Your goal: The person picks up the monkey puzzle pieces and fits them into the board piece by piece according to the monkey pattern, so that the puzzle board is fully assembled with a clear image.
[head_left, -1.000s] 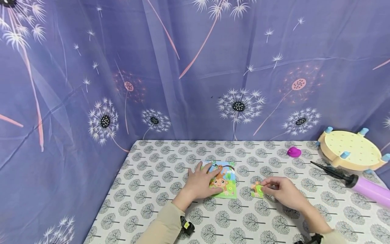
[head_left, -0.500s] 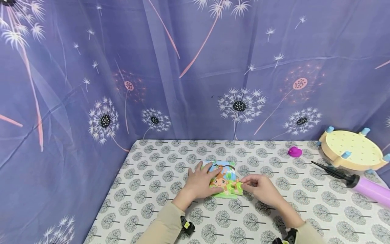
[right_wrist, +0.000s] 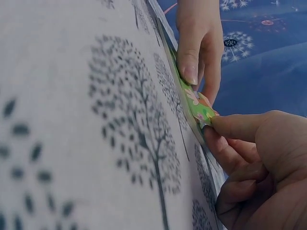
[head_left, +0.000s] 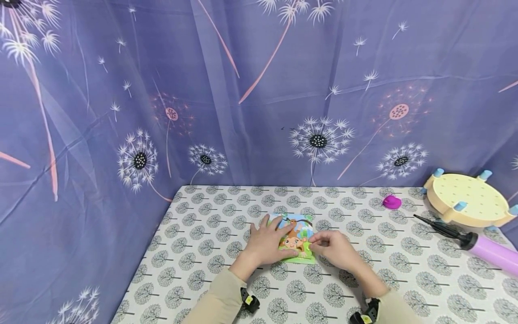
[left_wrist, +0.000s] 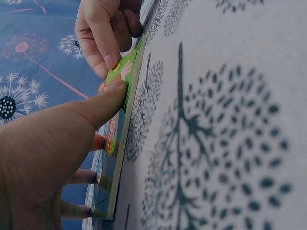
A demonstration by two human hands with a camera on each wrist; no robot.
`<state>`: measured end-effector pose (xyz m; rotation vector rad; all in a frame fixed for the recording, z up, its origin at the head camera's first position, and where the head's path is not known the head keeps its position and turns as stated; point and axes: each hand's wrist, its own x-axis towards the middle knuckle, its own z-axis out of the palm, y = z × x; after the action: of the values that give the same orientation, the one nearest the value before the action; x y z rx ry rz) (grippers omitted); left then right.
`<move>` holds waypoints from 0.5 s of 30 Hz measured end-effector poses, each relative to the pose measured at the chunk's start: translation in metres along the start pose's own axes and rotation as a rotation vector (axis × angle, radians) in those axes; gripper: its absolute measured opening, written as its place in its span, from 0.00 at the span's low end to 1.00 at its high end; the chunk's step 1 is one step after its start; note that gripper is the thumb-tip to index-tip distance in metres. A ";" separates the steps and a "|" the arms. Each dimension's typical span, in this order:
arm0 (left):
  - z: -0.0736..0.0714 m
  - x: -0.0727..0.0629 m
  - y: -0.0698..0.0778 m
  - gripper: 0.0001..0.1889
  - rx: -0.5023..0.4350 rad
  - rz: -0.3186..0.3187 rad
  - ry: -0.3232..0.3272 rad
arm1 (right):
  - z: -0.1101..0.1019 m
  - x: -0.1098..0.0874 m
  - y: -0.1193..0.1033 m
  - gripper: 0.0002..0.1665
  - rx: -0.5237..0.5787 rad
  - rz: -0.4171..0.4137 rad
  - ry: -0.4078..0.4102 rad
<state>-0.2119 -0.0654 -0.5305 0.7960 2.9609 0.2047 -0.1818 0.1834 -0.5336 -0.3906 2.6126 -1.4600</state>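
A flat jigsaw puzzle (head_left: 302,225) with a cartoon monkey lies on the table, its left part hidden under a hand. My left hand (head_left: 263,243) rests on it with fingers spread, the thumb pressing near the lower edge. From the right, my right hand (head_left: 336,249) pinches a green puzzle piece (right_wrist: 203,113) between thumb and fingers. In the right wrist view the piece sits tilted over the puzzle's lower right corner, its near end raised. The left thumb (left_wrist: 108,98) lies close beside that piece in the left wrist view.
A tree-print cloth (head_left: 218,288) covers the table. Toward the back right are a small magenta toy duck (head_left: 391,202) and a cream oval stand (head_left: 467,198) with blue pegs. A purple pump (head_left: 491,252) with a black nozzle lies at the right. A purple dandelion curtain (head_left: 259,126) hangs behind.
My right hand has carried the puzzle piece leftward from the bare cloth onto the puzzle's lower right corner. The left hand has stayed in place on the puzzle.
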 end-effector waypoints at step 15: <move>0.001 0.000 -0.001 0.47 -0.009 -0.003 -0.004 | 0.001 0.004 0.003 0.06 -0.078 -0.020 -0.018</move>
<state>-0.2124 -0.0656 -0.5312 0.7902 2.9554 0.2166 -0.1859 0.1829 -0.5368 -0.4371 2.6646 -1.3570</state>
